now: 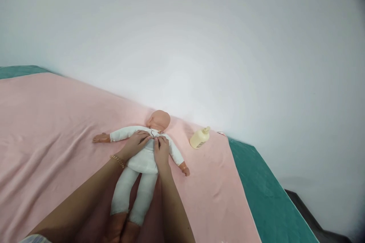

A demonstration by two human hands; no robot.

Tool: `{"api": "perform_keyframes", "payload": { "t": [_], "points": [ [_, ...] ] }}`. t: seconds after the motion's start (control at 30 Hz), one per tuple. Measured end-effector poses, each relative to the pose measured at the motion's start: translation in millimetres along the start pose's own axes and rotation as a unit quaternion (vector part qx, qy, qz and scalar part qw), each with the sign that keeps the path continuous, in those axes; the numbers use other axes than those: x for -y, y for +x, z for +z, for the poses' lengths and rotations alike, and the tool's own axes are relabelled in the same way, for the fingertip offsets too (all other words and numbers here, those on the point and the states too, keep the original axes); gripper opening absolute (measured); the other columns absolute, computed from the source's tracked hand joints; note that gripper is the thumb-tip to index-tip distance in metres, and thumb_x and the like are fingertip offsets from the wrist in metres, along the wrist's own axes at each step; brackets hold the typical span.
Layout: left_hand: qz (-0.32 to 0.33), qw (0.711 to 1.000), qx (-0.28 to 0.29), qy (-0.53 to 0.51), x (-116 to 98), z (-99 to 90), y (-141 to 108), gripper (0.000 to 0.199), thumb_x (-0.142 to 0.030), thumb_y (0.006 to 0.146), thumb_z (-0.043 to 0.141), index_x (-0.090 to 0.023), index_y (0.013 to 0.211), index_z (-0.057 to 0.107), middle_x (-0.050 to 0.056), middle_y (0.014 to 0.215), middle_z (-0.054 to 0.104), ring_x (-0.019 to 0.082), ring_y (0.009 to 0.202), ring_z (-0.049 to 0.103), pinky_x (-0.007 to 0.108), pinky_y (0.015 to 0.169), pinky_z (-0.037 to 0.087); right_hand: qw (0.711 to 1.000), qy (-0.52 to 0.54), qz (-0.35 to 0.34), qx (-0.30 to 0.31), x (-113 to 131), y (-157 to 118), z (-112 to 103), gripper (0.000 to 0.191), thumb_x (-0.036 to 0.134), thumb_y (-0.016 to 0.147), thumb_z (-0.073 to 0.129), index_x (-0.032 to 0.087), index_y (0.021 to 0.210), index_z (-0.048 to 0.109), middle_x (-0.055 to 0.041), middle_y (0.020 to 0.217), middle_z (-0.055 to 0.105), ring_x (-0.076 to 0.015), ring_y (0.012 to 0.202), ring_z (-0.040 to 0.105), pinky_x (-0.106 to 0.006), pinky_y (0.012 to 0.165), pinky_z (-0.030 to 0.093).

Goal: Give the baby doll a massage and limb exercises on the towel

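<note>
A baby doll (144,159) in a white top and white trousers lies on a pink cloth (211,197), its head toward the wall and its arms spread. My left hand (138,142) rests on the doll's upper chest, its fingers bent and pressed together at the fabric. Close beside it, my right hand (161,149) has its fingers curled on the other side of the chest, near the front of the top. A thin dark string shows just above the fingertips. What the fingertips pinch is too small to make out.
A pale yellow pump bottle (199,138) lies tilted on the cloth, right of the doll. Green fabric (262,186) shows beyond the cloth's right edge. A white wall (182,45) rises behind. Something dark (310,212) is at the lower right.
</note>
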State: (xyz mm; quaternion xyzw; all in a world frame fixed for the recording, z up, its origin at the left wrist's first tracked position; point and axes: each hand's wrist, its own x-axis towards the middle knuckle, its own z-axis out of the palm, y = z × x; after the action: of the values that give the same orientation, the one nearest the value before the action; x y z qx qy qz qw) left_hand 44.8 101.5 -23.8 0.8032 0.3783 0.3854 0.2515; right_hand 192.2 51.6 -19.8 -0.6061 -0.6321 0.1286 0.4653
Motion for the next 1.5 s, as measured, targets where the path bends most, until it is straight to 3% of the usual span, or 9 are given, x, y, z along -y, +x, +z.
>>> {"api": "perform_keyframes", "payload": {
  "t": [0.23, 0.43, 0.87, 1.3, 1.5],
  "points": [
    [0.010, 1.000, 0.009, 0.023, 0, 1.2, 2, 0.034, -0.036, 0.095, 0.041, -0.019, 0.093, 0.070, 0.007, 0.100, 0.072, 0.024, 0.098, 0.060, 0.042, 0.093, 0.044, 1.000, -0.017, -0.012, 0.004, -2, -1, 1, 0.026, 0.021, 0.094, 0.042, 0.019, 0.087, 0.067, -0.0080, 0.093, 0.064, -0.0228, 0.093, 0.053, -0.037, 0.088, 0.041],
    [0.018, 0.999, 0.000, 0.042, -4, 0.9, 0, 0.032, -0.038, 0.095, 0.043, -0.019, 0.103, 0.067, 0.008, 0.114, 0.066, 0.024, 0.113, 0.054, 0.044, 0.100, 0.039, 0.999, -0.001, -0.037, -0.006, 0, -6, -3, 0.027, 0.027, 0.097, 0.041, 0.018, 0.107, 0.064, -0.0096, 0.113, 0.062, -0.0206, 0.111, 0.052, -0.036, 0.100, 0.039],
    [0.006, 0.997, 0.031, 0.070, -1, 4.6, 1, 0.030, -0.040, 0.096, 0.042, -0.021, 0.100, 0.066, 0.006, 0.108, 0.068, 0.024, 0.107, 0.056, 0.042, 0.095, 0.041, 0.999, -0.049, -0.010, 0.017, -3, -1, 3, 0.018, 0.022, 0.093, 0.047, 0.018, 0.094, 0.064, -0.0085, 0.098, 0.066, -0.0247, 0.097, 0.056, -0.039, 0.090, 0.042],
    [0.020, 0.997, 0.018, 0.070, 1, 1.8, 1, 0.034, -0.039, 0.096, 0.040, -0.020, 0.117, 0.058, 0.009, 0.121, 0.060, 0.024, 0.116, 0.051, 0.042, 0.102, 0.039, 0.999, -0.036, -0.025, 0.013, -5, -5, 2, 0.027, 0.025, 0.095, 0.044, 0.018, 0.116, 0.060, -0.0107, 0.122, 0.063, -0.0232, 0.117, 0.052, -0.041, 0.103, 0.038],
    [-0.005, 0.993, 0.021, 0.113, 7, 9.5, 6, 0.036, -0.044, 0.095, 0.041, -0.021, 0.112, 0.063, 0.010, 0.120, 0.061, 0.028, 0.112, 0.053, 0.047, 0.095, 0.041, 0.998, -0.051, -0.018, 0.025, -7, -2, 4, 0.027, 0.026, 0.096, 0.044, 0.018, 0.112, 0.064, -0.0107, 0.117, 0.065, -0.0239, 0.114, 0.054, -0.041, 0.101, 0.038]
  ]
}}
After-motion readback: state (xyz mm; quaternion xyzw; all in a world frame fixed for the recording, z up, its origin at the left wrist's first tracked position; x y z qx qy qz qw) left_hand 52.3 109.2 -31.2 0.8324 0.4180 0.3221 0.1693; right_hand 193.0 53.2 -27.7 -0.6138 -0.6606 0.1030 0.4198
